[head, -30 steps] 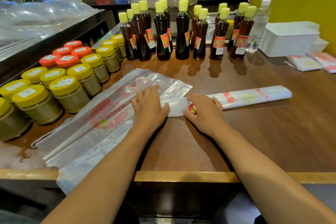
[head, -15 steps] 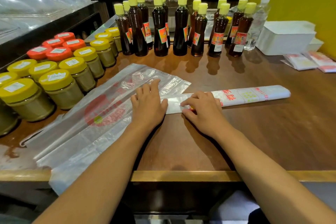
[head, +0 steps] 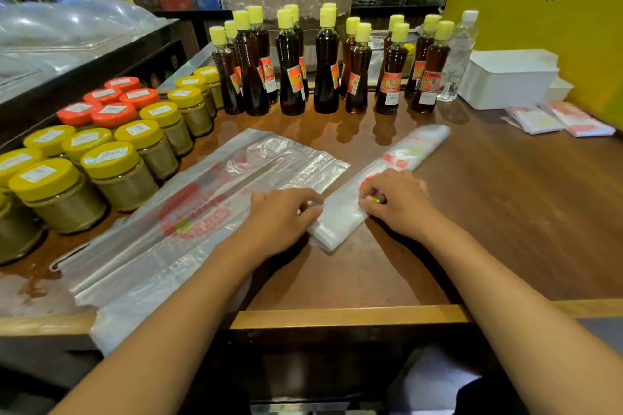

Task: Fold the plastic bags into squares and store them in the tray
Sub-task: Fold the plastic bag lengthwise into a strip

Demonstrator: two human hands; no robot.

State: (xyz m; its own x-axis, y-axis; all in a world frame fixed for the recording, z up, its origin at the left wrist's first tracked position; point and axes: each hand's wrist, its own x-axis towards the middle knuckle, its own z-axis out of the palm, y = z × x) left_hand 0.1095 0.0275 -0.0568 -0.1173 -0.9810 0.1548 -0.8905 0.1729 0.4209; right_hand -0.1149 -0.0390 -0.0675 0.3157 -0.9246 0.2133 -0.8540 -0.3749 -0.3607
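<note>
Both hands work the near end of a plastic bag already folded into a long strip [head: 377,192], which lies slantwise on the wooden counter [head: 505,212], its far end pointing toward the bottles. The left hand [head: 286,216] pinches the strip's left edge with curled fingers; the right hand [head: 394,202] pinches the top of the strip near its red print, fingertips bent onto the film, though blur makes it hard to say how much of the fold each thumb holds. To do this fold well, I judge the near end should be turned over squarely, edges matched, then pressed flat before the next turn, since thin film springs open easily. A stack of flat unfolded bags [head: 202,212] lies just left, overhanging the counter's near edge. The white tray [head: 509,81] stands well apart at the far right, with small folded squares [head: 559,118] beside it. Behind stand dark bottles with yellow caps [head: 290,67] and jars with yellow and orange lids [head: 111,158]; a yellow sign [head: 546,10] and shop shelves fill the background.
</note>
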